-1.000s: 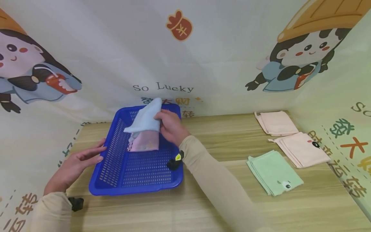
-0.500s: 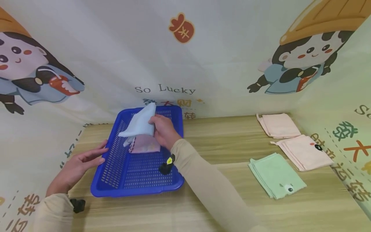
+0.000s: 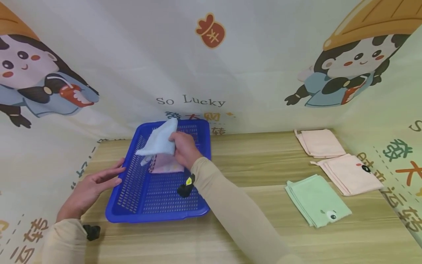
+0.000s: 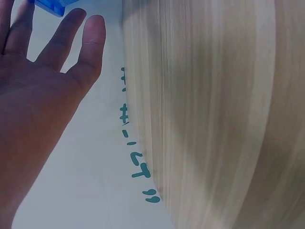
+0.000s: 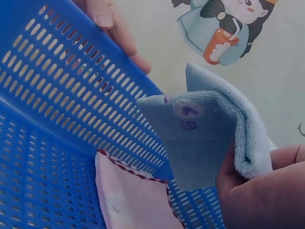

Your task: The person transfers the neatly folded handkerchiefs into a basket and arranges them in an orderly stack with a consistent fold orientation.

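Observation:
My right hand [image 3: 185,147] pinches a folded light blue towel [image 3: 160,139] above the blue plastic basket [image 3: 158,217]. In the right wrist view the towel [image 5: 195,138] shows a purple mark on its side, with the thumb and fingers at its folded edge. Under it, a pink towel [image 3: 167,164] with a dark red stitched border lies on the basket floor, partly covered from the head camera. My left hand [image 3: 93,187] touches the basket's left rim with fingers extended; the left wrist view shows those fingers [image 4: 90,47] spread beside the basket's edge.
To the right on the wooden table [image 3: 250,161] lie a folded green towel [image 3: 318,200] and two folded pale pink towels, one nearer [image 3: 349,174] and one farther back [image 3: 319,143]. A printed cloth wall [image 3: 257,73] stands right behind the basket.
My right hand has moved slightly left and down with the blue towel, then held nearly still. The left hand stays at the basket rim. The head view has shifted a little.

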`<act>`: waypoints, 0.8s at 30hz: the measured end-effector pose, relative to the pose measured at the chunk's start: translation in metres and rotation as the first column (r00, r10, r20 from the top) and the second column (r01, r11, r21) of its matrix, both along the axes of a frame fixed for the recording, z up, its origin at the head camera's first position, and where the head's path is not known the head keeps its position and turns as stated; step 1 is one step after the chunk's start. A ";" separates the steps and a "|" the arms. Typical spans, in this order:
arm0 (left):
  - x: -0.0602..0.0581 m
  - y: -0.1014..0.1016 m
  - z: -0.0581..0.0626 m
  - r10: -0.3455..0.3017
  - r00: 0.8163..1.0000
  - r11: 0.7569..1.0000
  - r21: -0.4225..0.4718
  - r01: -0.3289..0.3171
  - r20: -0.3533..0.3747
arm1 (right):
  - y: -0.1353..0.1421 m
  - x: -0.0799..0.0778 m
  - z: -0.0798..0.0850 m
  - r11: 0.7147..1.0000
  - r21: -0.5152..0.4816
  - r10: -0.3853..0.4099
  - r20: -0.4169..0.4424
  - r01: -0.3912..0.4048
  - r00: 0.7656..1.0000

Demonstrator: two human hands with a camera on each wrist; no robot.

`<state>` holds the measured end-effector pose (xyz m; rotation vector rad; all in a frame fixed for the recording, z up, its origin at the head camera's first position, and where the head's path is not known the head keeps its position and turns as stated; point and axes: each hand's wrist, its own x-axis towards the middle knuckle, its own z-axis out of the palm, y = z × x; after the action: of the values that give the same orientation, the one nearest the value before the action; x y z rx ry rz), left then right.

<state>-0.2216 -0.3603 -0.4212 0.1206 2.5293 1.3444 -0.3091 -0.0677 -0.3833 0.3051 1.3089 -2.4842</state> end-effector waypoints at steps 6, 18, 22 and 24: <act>0.000 0.000 -0.002 0.026 1.000 1.000 -0.014 -0.026 0.001 | -0.003 -0.001 -0.004 1.000 0.023 0.017 0.010 -0.017 1.000; 0.003 0.000 -0.002 0.040 0.999 0.999 -0.027 -0.040 -0.009 | -0.008 0.001 -0.008 0.987 0.155 0.046 -0.025 -0.041 0.999; 0.002 0.001 -0.001 0.028 1.000 0.999 -0.043 -0.028 -0.015 | -0.009 0.002 -0.011 0.975 0.205 0.094 -0.046 -0.083 0.994; 0.002 0.001 0.000 0.017 1.000 0.999 -0.041 -0.017 -0.014 | -0.010 0.002 -0.013 0.970 0.226 0.104 -0.058 -0.088 0.993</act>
<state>-0.2197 -0.3595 -0.4214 0.1006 2.5731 1.3010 -0.3068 -0.0777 -0.3964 0.2024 1.5964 -2.2893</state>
